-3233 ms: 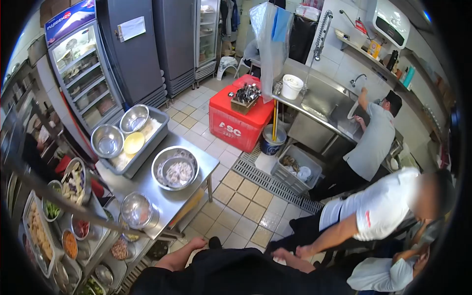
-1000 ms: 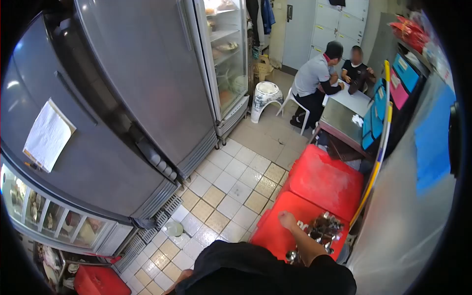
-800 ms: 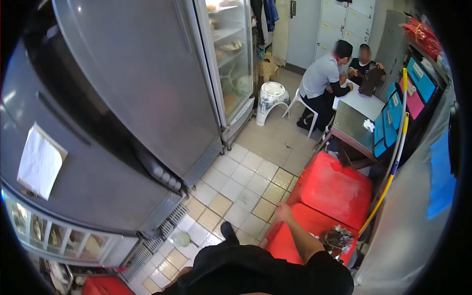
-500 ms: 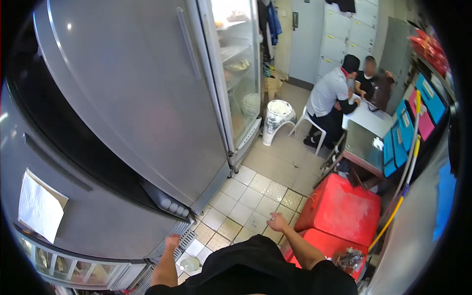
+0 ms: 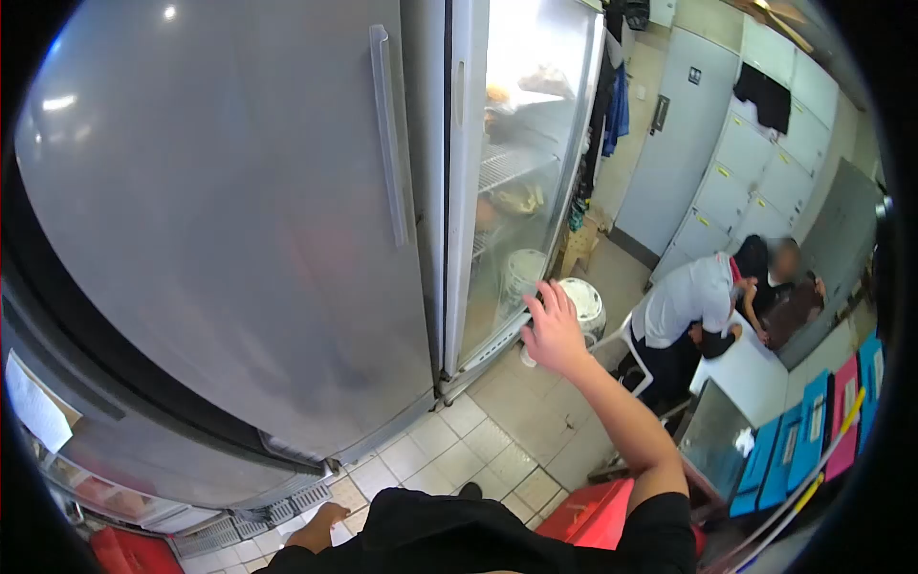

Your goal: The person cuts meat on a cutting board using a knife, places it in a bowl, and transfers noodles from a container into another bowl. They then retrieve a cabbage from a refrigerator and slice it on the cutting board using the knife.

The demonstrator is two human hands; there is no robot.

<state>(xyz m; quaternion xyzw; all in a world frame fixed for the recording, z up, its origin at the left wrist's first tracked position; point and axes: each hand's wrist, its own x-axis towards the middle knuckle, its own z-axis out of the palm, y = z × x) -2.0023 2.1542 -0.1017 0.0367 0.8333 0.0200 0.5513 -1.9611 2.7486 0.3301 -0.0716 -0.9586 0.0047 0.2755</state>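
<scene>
My right hand (image 5: 555,330) is raised in front of the glass-door fridge (image 5: 521,177), its fingers spread and nothing in them. It overlaps the lower part of the glass door in view; I cannot tell whether it touches it. Bags and other food lie on the lit wire shelves behind the glass. My left hand (image 5: 330,514) hangs low beside my body, loosely open and seemingly holding nothing. Nearest to it is the foot of the large steel refrigerator (image 5: 249,258), whose door has a long vertical handle (image 5: 390,139).
A white bucket (image 5: 583,304) stands past the glass-door fridge. Two people sit at a white table (image 5: 741,383) on the right, one in a grey shirt (image 5: 684,301). A red container (image 5: 588,512) is by my right side. Grey lockers (image 5: 751,158) line the back.
My right hand has risen and reached forward toward the glass-door fridge. The view has moved closer to the fridge, and the people and table now appear farther right and lower.
</scene>
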